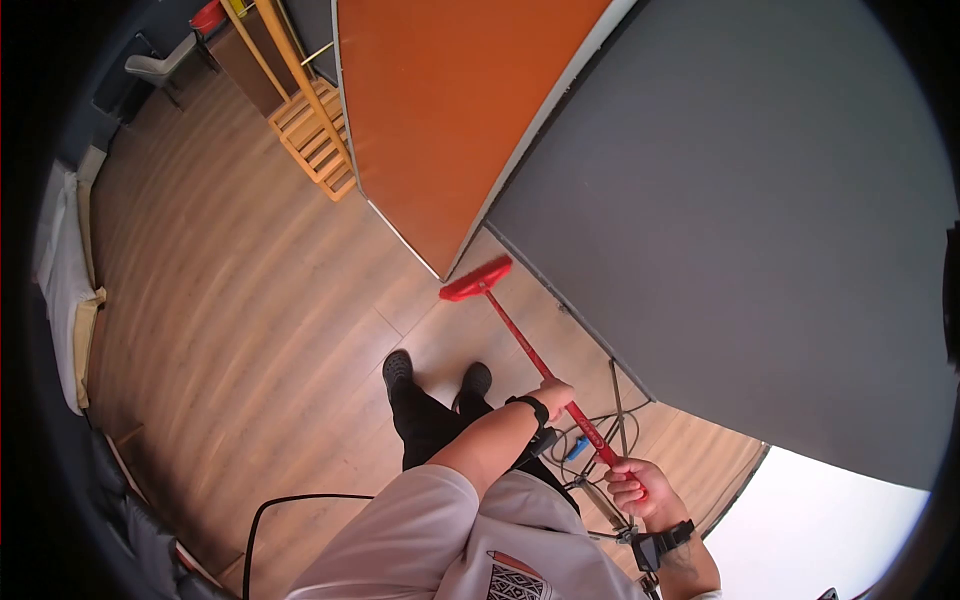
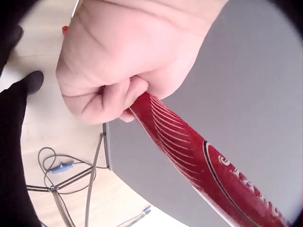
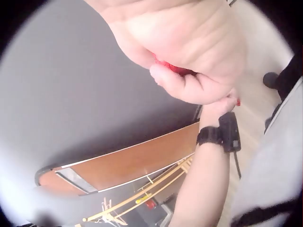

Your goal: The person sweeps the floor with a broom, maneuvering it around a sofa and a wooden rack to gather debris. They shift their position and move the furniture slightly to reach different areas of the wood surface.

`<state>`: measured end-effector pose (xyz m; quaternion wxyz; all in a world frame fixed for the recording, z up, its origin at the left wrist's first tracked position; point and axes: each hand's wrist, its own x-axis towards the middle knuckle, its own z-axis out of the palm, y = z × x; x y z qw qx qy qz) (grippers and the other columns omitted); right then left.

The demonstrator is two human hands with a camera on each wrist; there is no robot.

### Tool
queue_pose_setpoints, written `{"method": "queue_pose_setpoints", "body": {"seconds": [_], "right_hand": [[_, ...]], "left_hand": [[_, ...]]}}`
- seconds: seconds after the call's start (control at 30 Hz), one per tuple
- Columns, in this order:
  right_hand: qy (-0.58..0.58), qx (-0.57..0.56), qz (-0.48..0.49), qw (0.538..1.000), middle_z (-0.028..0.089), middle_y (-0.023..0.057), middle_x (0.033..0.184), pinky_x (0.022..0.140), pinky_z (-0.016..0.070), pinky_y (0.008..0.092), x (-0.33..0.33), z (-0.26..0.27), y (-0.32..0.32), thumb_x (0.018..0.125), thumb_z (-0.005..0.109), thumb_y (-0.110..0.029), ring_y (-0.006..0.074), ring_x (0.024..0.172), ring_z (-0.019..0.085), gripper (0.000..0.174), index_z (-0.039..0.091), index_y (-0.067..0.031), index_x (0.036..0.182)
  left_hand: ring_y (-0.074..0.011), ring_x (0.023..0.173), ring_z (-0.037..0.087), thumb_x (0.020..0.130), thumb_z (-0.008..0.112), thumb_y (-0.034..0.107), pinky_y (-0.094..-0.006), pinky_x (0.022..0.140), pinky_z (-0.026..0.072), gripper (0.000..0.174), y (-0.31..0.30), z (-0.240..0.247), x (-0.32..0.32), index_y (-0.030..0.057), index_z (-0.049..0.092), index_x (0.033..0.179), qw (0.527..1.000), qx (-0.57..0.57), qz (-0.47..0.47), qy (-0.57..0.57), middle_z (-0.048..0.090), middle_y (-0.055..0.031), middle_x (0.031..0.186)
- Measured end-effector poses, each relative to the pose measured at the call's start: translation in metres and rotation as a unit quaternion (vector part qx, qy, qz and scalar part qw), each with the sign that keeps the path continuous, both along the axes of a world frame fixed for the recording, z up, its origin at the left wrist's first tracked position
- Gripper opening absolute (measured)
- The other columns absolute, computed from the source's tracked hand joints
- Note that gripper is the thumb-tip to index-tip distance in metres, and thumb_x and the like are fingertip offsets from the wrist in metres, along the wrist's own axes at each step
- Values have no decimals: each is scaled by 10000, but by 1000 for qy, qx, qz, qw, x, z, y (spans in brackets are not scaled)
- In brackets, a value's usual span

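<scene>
Red broom (image 1: 519,335): slants across the floor (image 1: 230,300), its head (image 1: 478,278) at the lower corner of the orange panel (image 1: 440,110), near the floor's edge along the grey panel (image 1: 720,200); whether it touches floor or panel cannot be told.
Left hand (image 1: 556,396): fingers curled tightly round the handle (image 1: 590,430) partway down.
Right hand (image 1: 642,487): fingers wrapped round the handle near its upper end.
Orange panel: its pointed corner could snag the broom's head; a sideways swing would likely cause that, and a hard knock might scuff or shift the panel.
Grey panel: its lower edge runs close by the broom's head, so a stroke to the right could bump it or jam in the narrowing gap between panels.
Stand (image 2: 93,184): its legs are on the floor near the grey panel's near corner; pulling the handle back carelessly could strike and topple it.
Blue plug (image 2: 62,167): lies among loops of cable (image 2: 40,163) on the floor beside the stand; a step backward might catch a foot there and drag both.
Shoes (image 1: 398,367): flat on the floor, well placed for now, though overreaching toward the panels could upset balance.
Wooden rack (image 1: 304,80): beyond the orange panel's left edge, probably at risk only from a wide swing.
</scene>
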<state>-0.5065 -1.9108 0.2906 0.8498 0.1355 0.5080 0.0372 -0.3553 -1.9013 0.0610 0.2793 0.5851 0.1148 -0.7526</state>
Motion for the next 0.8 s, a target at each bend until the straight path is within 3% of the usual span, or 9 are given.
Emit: {"method": "queue_pose_setpoints", "body": {"seconds": [0.03,0.1,0.17,0.27,0.3,0.37,0.57,0.63,0.8], "right_hand": [[17,18,-22,999,379,-5,569,296,285,144,-2,7,0,796,408,-3,38,377,326,298,459,18,1089],[36,7,-21,999,366,-11,565,295,280,143,-4,20,3,799,406,-6,36,378,321,278,465,32,1068],[53,11,-34,998,361,-15,562,294,272,142,-9,31,8,797,408,-5,35,379,318,259,471,33,1045],[35,-2,-14,999,353,-21,549,296,268,147,-11,52,13,780,404,12,38,378,319,276,480,-15,1045],[16,-9,-8,1000,350,-23,544,296,267,150,-11,58,14,773,403,20,40,377,318,292,481,-33,1049],[13,-19,15,1000,352,-24,540,298,267,161,-12,56,19,761,405,18,46,374,322,318,481,-53,1061],[-27,36,-113,993,402,10,566,322,324,165,-11,5,25,746,409,-26,61,374,369,366,464,29,1104],[-43,59,-154,985,403,16,575,329,326,164,-7,1,33,745,414,-36,63,383,376,362,467,46,1093],[-7,67,-172,983,376,9,555,348,312,166,-15,8,58,744,434,-46,73,374,332,337,517,4,1067]], "left_hand": [[-101,369,322,738,450,83,-253,312,214,53,3,0,-6,63,419,701,1000,1,-2,1,380,-40,527],[-105,368,328,720,434,71,-253,306,220,62,8,2,-15,55,418,662,985,-84,-50,140,379,-47,517],[-129,378,361,701,448,76,-282,298,234,94,8,0,-36,32,446,619,991,-59,-78,89,403,-68,527],[-155,399,390,696,486,81,-311,310,256,81,10,44,-40,7,468,668,999,-21,-25,-14,461,-93,585],[-113,377,318,685,512,90,-279,316,225,123,14,57,-35,61,398,646,999,-36,-8,-2,376,-44,537],[-137,405,365,683,517,93,-290,325,234,113,18,71,-27,37,420,665,1000,-14,16,-20,408,-68,564],[-191,501,474,694,522,109,-314,340,292,132,8,32,-27,-7,475,735,980,47,88,-172,481,-116,644],[-190,486,480,708,506,113,-319,335,305,140,9,25,-21,-6,491,780,988,32,52,-140,491,-108,638],[-155,430,453,753,474,121,-316,315,287,149,19,-24,-62,-10,507,818,972,-17,-201,-119,485,-78,610]]}}
